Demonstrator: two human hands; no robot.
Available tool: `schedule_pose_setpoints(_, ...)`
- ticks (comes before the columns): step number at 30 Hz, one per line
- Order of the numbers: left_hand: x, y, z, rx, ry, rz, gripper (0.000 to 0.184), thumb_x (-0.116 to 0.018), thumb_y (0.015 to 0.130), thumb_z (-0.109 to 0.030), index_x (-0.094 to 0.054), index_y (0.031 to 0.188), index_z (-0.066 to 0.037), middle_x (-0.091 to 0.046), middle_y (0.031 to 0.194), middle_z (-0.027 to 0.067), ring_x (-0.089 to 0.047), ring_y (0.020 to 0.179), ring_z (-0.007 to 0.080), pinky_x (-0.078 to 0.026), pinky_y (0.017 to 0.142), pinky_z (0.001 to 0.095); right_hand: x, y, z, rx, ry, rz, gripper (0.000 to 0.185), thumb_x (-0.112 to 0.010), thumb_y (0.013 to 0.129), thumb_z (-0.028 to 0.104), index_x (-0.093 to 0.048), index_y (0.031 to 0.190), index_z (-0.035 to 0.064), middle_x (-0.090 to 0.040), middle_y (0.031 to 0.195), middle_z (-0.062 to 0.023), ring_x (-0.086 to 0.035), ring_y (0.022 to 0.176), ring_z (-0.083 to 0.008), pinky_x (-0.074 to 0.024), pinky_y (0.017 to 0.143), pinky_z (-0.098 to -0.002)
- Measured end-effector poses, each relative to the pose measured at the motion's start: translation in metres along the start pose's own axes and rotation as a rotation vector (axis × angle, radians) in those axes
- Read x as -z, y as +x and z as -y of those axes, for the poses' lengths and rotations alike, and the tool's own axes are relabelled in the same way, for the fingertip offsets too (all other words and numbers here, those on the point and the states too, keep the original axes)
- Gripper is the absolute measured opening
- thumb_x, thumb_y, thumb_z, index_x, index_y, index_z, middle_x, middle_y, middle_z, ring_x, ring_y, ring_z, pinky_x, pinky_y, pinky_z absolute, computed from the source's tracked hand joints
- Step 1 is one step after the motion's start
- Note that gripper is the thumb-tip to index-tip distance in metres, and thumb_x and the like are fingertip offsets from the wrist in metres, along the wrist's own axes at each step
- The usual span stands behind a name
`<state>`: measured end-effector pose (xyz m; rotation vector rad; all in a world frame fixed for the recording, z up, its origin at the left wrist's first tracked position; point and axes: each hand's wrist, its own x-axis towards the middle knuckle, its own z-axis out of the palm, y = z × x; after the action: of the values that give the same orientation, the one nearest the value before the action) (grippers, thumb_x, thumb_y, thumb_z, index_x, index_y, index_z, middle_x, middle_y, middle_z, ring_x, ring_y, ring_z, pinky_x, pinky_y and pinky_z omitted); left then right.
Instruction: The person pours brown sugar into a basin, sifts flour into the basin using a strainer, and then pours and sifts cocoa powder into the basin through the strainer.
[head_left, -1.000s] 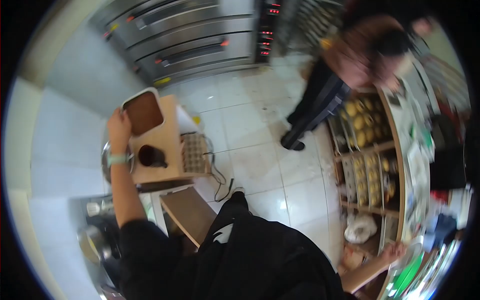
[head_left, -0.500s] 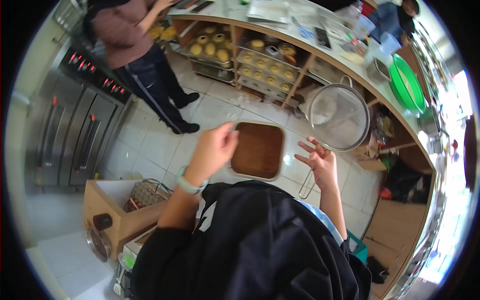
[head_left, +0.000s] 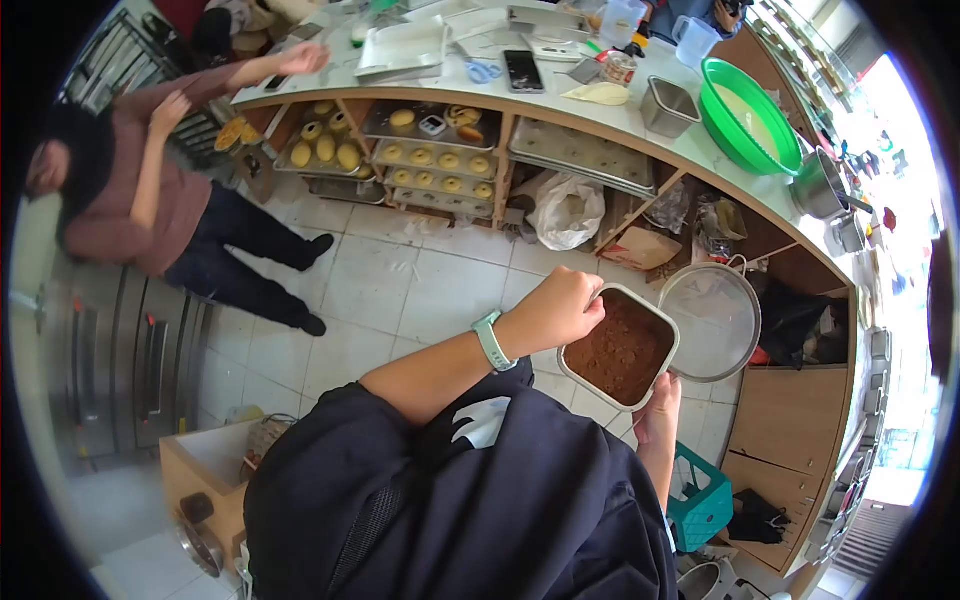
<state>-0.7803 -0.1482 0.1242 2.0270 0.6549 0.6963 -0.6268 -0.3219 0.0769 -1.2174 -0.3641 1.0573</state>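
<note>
A square metal tin [head_left: 620, 347] with brown contents, lumpy on top, is held over the floor. My left hand [head_left: 560, 312], with a mint watch on its wrist, is closed on the tin's upper left rim. At the tin's lower right corner is my right hand [head_left: 660, 405], its fingers closed around the handle of a round mesh sieve [head_left: 712, 322] and touching the tin. The sieve is tilted beside the tin on the right; part of its handle is hidden by the hand and tin.
A long counter [head_left: 640, 115] holds a green basin [head_left: 750, 118], a phone [head_left: 523, 71] and trays. Dough pieces [head_left: 437, 170] fill shelves below. A person [head_left: 160, 215] stands at the left near the ovens. A teal crate [head_left: 698, 497] is at lower right; a wooden box [head_left: 205, 455], lower left.
The view has swung from the ovens toward the counter. The tin came off the wooden box in my left hand and moved right, against my right hand and the sieve. The other person's arm now reaches out.
</note>
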Motion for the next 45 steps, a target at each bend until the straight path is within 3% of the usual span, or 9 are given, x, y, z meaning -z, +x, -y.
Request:
schedule_pose_setpoints(7, -0.028, 0.102, 0.003, 0.119, -0.665, 0.035, 0.018, -0.053, 0.086, -0.014, -0.06, 0.094, 0.0, -0.062, 0.077, 0.0024, -0.055, 0.068, 0.0072, -0.044, 0.063, 0.0222, 0.011, 0.077, 0.082, 0.04, 0.003, -0.037, 0.084, -0.077, 0.06, 0.048, -0.045, 0.114, -0.0078, -0.056, 0.106, -0.0123, -0.057, 0.094, -0.0207, -0.0477, 0.079, -0.0349)
schedule_pose_setpoints(11, -0.066, 0.17, 0.034, 0.396, -1.207, 0.148, 0.048, -0.052, 0.088, -0.038, -0.04, 0.125, -0.009, -0.044, 0.125, 0.0045, -0.046, 0.109, 0.015, -0.039, 0.087, 0.0283, 0.01, 0.141, 0.141, 0.151, 0.021, 0.038, 0.082, -0.076, 0.06, 0.047, -0.046, 0.113, -0.0082, -0.056, 0.106, -0.0125, -0.058, 0.092, -0.0202, -0.0478, 0.079, -0.0332)
schedule_pose_setpoints(14, -0.072, 0.207, 0.026, 0.496, -1.502, 0.458, 0.056, -0.045, 0.089, -0.042, -0.031, 0.133, -0.01, -0.036, 0.134, 0.0085, -0.04, 0.121, 0.0224, -0.035, 0.098, 0.0395, 0.016, 0.187, 0.175, 0.121, -0.03, 0.086, 0.078, -0.078, 0.06, 0.043, -0.048, 0.112, -0.0079, -0.057, 0.105, -0.0114, -0.057, 0.091, -0.0168, -0.0466, 0.078, -0.0293)
schedule_pose_setpoints(24, -0.122, 0.3, 0.07, 0.424, -1.379, 0.409, 0.061, -0.04, 0.088, -0.047, -0.029, 0.135, -0.01, -0.03, 0.139, 0.012, -0.032, 0.126, 0.0311, -0.03, 0.099, 0.053, 0.02, 0.306, 0.238, 0.112, -0.276, 0.149, 0.077, -0.056, 0.075, 0.06, -0.046, 0.115, -0.005, -0.054, 0.105, -0.0078, -0.049, 0.093, -0.0138, -0.0382, 0.085, -0.0286)
schedule_pose_setpoints(29, -0.161, 0.34, 0.064, 0.36, -1.14, 0.225, 0.064, -0.04, 0.087, -0.049, -0.029, 0.135, -0.009, -0.028, 0.14, 0.0137, -0.029, 0.127, 0.0355, -0.03, 0.097, 0.0594, 0.08, 0.4, 0.259, 0.097, -0.532, 0.387, 0.042, -0.051, 0.089, 0.035, -0.051, 0.111, -0.001, -0.056, 0.102, -0.0063, -0.052, 0.09, -0.0127, -0.0426, 0.077, -0.0262)
schedule_pose_setpoints(32, -0.196, 0.349, 0.085, 0.385, -1.138, 0.022, 0.065, -0.039, 0.086, -0.05, -0.029, 0.135, -0.009, -0.027, 0.14, 0.0145, -0.028, 0.127, 0.0371, -0.029, 0.097, 0.0613, 0.098, 0.435, 0.284, 0.284, -0.48, 0.316, 0.05, -0.041, 0.092, 0.043, -0.05, 0.105, -0.0042, -0.054, 0.103, -0.0101, -0.055, 0.082, -0.0143, -0.0486, 0.067, -0.0294)
schedule_pose_setpoints(36, -0.187, 0.4, 0.034, 0.205, -1.899, -0.346, 0.059, -0.046, 0.087, -0.043, -0.03, 0.135, -0.012, -0.031, 0.139, 0.0087, -0.03, 0.128, 0.0294, -0.026, 0.105, 0.047, 0.13, 0.459, 0.317, 0.109, -0.496, 0.314, 0.048, -0.038, 0.092, 0.045, -0.049, 0.089, -0.0015, -0.055, 0.084, -0.0108, -0.052, 0.055, -0.0117, -0.0415, 0.044, -0.0225)
schedule_pose_setpoints(42, -0.152, 0.461, 0.043, -0.161, -1.857, -0.152, 0.065, -0.045, 0.086, -0.049, -0.03, 0.135, -0.008, -0.033, 0.137, 0.0138, -0.033, 0.124, 0.0357, -0.027, 0.102, 0.0524, 0.162, 0.494, 0.328, -0.347, -0.277, 0.432, 0.043, -0.034, 0.094, 0.033, -0.051, 0.074, -0.0022, -0.051, 0.056, -0.0089, -0.04, 0.031, -0.0111, -0.0315, 0.028, -0.0226)
schedule_pose_setpoints(45, -0.134, 0.49, 0.056, 0.013, -1.64, -0.257, 0.068, -0.043, 0.084, -0.053, -0.028, 0.136, -0.011, -0.031, 0.138, 0.0139, -0.031, 0.126, 0.0358, -0.026, 0.102, 0.0551, 0.158, 0.499, 0.329, -0.407, -0.285, 0.449, 0.045, -0.035, 0.093, 0.034, -0.055, 0.083, -0.0042, -0.048, 0.056, -0.0058, -0.04, 0.034, -0.0115, -0.0369, 0.034, -0.0249)
